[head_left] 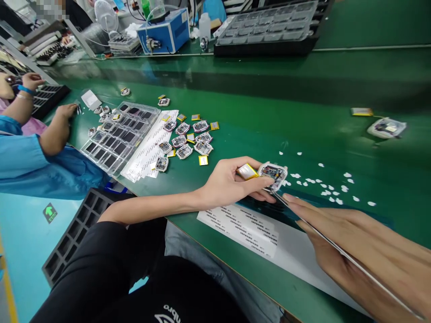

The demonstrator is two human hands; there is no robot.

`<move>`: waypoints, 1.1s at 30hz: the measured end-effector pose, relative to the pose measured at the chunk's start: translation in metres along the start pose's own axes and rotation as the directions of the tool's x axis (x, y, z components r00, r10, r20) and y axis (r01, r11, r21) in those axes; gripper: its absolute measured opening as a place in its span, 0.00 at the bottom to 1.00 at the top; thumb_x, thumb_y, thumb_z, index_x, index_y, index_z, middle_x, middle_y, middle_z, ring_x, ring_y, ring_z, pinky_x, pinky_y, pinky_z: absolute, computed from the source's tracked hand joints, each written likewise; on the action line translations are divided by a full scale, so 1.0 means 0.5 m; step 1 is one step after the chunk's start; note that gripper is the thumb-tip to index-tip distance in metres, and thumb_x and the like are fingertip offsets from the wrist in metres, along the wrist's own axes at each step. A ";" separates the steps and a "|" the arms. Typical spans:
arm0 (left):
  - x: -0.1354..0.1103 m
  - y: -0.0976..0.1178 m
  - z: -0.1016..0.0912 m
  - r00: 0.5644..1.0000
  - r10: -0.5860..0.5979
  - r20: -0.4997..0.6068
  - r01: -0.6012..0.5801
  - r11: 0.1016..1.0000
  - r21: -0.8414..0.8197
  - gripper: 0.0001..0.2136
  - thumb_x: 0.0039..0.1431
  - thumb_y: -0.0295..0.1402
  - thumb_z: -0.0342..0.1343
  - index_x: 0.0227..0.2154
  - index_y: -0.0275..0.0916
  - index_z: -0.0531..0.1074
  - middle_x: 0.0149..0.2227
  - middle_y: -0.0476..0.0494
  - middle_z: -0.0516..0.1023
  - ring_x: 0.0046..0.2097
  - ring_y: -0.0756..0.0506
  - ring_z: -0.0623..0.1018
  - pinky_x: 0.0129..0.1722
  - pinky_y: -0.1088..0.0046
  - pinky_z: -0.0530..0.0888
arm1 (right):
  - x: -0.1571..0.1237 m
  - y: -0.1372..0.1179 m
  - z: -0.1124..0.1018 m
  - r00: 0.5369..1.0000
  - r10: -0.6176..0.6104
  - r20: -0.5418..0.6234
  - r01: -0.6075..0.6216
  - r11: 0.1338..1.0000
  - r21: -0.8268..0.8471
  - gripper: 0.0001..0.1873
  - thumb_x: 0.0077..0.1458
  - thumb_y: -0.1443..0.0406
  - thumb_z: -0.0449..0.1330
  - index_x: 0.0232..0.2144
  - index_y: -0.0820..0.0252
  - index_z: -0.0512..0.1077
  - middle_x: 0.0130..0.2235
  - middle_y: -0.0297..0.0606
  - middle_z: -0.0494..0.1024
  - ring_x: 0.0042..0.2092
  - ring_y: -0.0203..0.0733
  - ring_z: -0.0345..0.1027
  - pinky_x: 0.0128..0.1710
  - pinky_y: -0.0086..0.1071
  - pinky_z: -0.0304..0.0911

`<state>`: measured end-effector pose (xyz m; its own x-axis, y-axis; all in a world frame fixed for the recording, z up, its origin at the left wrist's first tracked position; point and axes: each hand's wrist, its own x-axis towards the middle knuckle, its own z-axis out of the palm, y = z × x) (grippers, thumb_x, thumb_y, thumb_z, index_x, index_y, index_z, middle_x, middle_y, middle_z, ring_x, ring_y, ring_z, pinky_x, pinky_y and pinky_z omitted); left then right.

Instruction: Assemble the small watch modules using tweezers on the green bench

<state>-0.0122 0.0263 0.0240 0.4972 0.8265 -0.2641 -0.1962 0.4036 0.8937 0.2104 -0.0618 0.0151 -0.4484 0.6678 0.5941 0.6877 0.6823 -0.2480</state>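
Observation:
My left hand (225,181) grips a small watch case (274,174) with its circuit board facing up, the thumb pressed on its near edge. A silver-and-yellow battery (247,171) sits beside the case, between the fingers of that hand. In my right hand (363,244) are long, thin metal tweezers (336,247), their tip touching or very near the lower edge of the case. Scattered white adhesive bits (325,186) lie on the green table just beyond. Under my forearms is a printed white sheet (245,229).
Several watch cases (184,151) with batteries lie left of centre, near a clear tray (117,139) of dark screens. Another watch case (387,128) lies at right. A co-worker's blue sleeve (23,154) is at left. A blue machine (164,33) and black tray (266,27) stand behind.

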 end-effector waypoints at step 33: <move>0.223 0.089 -0.079 0.909 0.230 -0.347 -0.069 0.904 0.421 0.29 0.70 0.29 0.55 0.71 0.36 0.60 0.69 0.28 0.72 0.68 0.35 0.76 0.65 0.52 0.77 | 0.038 -0.007 -0.016 0.938 -0.313 -0.152 0.253 0.914 -0.318 0.44 0.63 0.75 0.66 0.75 0.54 0.57 0.53 0.34 0.86 0.42 0.38 0.83 0.47 0.31 0.75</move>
<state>0.0013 0.1520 0.0201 0.1138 0.9806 -0.1599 0.1444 0.1429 0.9791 0.2042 -0.0540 0.0334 -0.5488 0.3677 0.7507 0.6961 0.6983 0.1668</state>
